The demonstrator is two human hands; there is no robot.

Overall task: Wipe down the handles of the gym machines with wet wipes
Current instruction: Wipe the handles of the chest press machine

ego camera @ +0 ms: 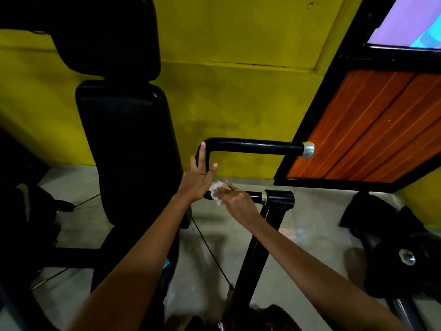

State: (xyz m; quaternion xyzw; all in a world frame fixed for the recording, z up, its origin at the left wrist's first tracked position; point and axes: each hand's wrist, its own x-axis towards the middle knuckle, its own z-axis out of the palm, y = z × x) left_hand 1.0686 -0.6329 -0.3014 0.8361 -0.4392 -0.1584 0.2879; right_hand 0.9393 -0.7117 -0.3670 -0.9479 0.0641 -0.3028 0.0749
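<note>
The black U-shaped handle, smooth with a metal end cap, runs horizontally, pointing right. The left hand wraps its vertical bend loosely; the right hand presses a crumpled white wet wipe against the lower bar.

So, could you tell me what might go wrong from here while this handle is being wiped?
1. The wet wipe is bunched small under the right hand, so it may slip off the handle, or leave parts unwiped.
2. The left hand holds the bend bare, so that patch could be missed.
3. The black cable hangs beside the forearms and could snag.
</note>
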